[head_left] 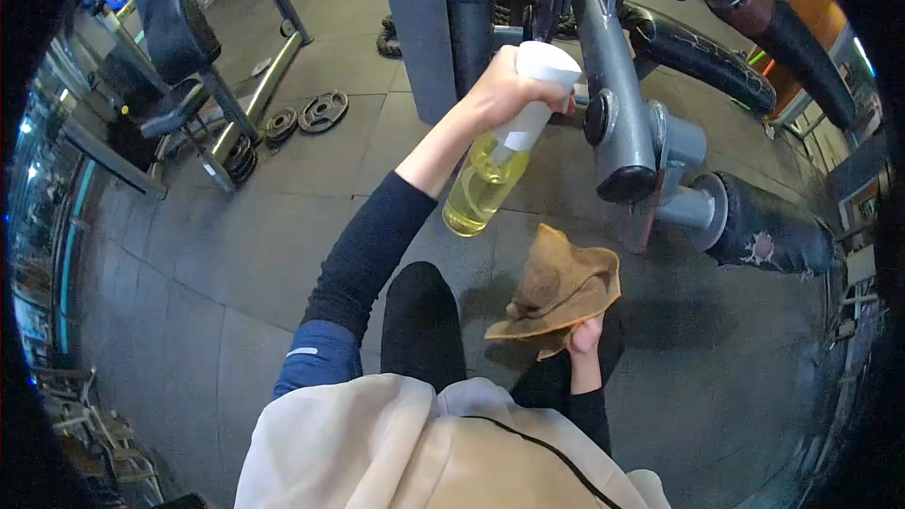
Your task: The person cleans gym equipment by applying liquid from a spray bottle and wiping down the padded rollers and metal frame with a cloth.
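Note:
My left hand (512,94) is wrapped round the white neck of a clear spray bottle (485,179) holding yellow liquid. The bottle is tilted, its white head up beside the grey metal frame of a gym machine (603,66). Lower and to the right, my right hand (585,333) grips a crumpled brown cloth (561,283) by its lower edge; the cloth hides part of the fingers. A black roller pad (768,221) with torn covering is to the right of the cloth, apart from it.
Weight plates (323,112) lie on the dark tiled floor (273,226) at the upper left, near a black padded bench (174,28). Another black pad (707,61) with cracked covering juts out at the upper right. A rope (388,38) lies behind the machine.

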A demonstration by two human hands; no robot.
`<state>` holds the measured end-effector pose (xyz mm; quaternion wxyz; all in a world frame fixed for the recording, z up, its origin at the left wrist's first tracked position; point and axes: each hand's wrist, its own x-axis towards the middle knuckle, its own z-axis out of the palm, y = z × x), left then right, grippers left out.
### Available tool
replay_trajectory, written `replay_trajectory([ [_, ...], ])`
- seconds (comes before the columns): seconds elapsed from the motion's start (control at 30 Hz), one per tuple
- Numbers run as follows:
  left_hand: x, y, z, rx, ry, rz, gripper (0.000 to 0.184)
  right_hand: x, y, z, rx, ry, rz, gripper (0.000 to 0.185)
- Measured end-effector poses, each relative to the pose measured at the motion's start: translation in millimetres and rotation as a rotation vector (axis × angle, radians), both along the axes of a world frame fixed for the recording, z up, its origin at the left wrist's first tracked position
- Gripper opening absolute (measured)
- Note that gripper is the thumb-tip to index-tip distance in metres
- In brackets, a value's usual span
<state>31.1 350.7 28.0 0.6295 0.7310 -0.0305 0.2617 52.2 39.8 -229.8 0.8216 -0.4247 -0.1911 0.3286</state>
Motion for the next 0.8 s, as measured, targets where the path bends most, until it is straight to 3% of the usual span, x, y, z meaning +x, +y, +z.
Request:
replay_trajectory([
  [0.13,10,-6,11,0.126,0.014,0.007,0.015,-3,-19,-9,-0.069,-0.065,-0.010,0.048],
  [0.2,9,-10,17,0.051,0.051,-0.004,0.015,-4,-31,-12,-0.028,-0.081,0.018,0.050],
  [0.27,5,-10,27,0.252,0.056,0.091,0.016,-7,-35,-2,0.030,-0.063,0.039,0.052],
  [0.3,6,-6,28,0.132,0.108,0.049,0.018,-8,-38,4,0.076,-0.039,0.056,0.055],
  [0.33,6,0,31,0.266,0.154,0.130,0.021,-5,-38,8,0.079,-0.046,0.056,0.055],
  [0.47,3,9,33,0.163,0.136,0.132,0.026,-4,-43,17,0.065,-0.165,0.019,0.056],
  [0.53,-1,10,30,0.052,-0.008,0.134,0.025,4,-40,23,0.063,-0.217,0.003,0.056],
  [0.57,-2,7,26,0.001,-0.124,0.145,0.014,5,-36,27,0.065,-0.245,-0.008,0.057],
  [0.6,-5,3,22,0.002,-0.125,0.142,0.014,12,-40,29,0.061,-0.271,-0.022,0.057],
  [0.8,-47,-73,19,0.343,-0.124,0.456,0.019,38,-45,38,0.042,-0.416,-0.099,0.059],
])
